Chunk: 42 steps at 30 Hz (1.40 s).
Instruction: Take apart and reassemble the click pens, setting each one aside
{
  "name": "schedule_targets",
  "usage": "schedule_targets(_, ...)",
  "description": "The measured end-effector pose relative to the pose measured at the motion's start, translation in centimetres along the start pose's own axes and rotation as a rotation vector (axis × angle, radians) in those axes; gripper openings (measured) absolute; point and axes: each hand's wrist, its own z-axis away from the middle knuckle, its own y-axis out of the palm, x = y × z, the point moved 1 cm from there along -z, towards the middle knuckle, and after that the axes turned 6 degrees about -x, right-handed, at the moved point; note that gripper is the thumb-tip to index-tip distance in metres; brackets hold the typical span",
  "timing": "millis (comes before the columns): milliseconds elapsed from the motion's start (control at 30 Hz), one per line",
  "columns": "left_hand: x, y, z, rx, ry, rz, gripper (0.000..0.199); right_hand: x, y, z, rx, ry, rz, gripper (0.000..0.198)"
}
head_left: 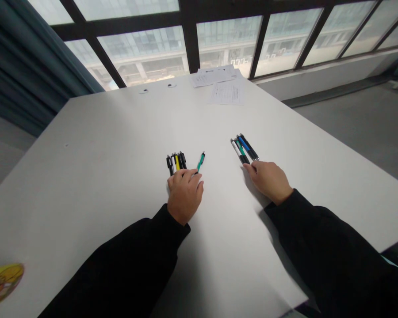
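Observation:
Several pens, black, white and yellow (177,161), lie side by side on the white table, tips of their row pointing away from me. My left hand (185,194) rests over their near ends, its fingers spread and the thumb apart. A green pen (200,161) lies slanted just right of that row, its near end by my left fingertips. Farther right is a second row of pens: one white (236,149), one green (241,149), one blue (245,146) and one black (249,146). My right hand (268,180) has its fingers closed at their near ends, which it partly hides.
White table (119,128) spreads around both hands. Printed papers (227,92) lie at its far edge, with two small white pieces bearing dark spots (143,91) to their left. A colourful rounded item (4,282) is at the lower left. Windows and a curtain (26,57) stand beyond.

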Motion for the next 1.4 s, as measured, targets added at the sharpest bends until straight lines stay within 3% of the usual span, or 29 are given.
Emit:
schedule_targets(200, 0.3, 0.4, 0.0, 0.003, 0.137, 0.186, 0.018, -0.1, -0.1, 0.0, -0.097, -0.005, -0.160, 0.044)
schedule_targets(300, 0.2, 0.2, 0.0, -0.046, 0.182, 0.372, 0.015, 0.2, -0.5, 0.3, -0.134, -0.093, -0.499, 0.035)
schedule_targets(400, -0.1, -0.3, -0.1, -0.083, 0.167, 0.541, 0.011, 0.5, -0.4, 0.5, -0.042, -0.174, -0.858, 0.032)
schedule_targets(567, 0.4, -0.4, -0.4, -0.162, -0.079, 0.746, 0.004, 0.5, 0.2, 0.5, 0.150, -0.126, -1.192, 0.029)
schedule_targets(733, 1.1, 0.2, -0.4, -0.144, -0.413, 1.104, 0.018, 0.2, 0.6, 0.1, 0.109, -0.051, -1.467, 0.026)
schedule_targets(867, 1.3, 0.3, -0.5, -0.134, -0.589, 1.268, 0.022, 0.1, 1.0, -0.1, 0.098, -0.033, -1.543, 0.026)
schedule_targets(1100, 2.0, 1.0, -0.6, -0.178, -0.722, 1.480, 0.024, 0.5, 0.8, -0.2, 0.045, 0.021, -1.585, 0.027)
schedule_targets(1400, 1.4, 0.3, -0.6, -0.192, -0.603, 1.291, 0.025, 0.8, 0.6, 0.1, 0.003, -0.032, -1.496, 0.025)
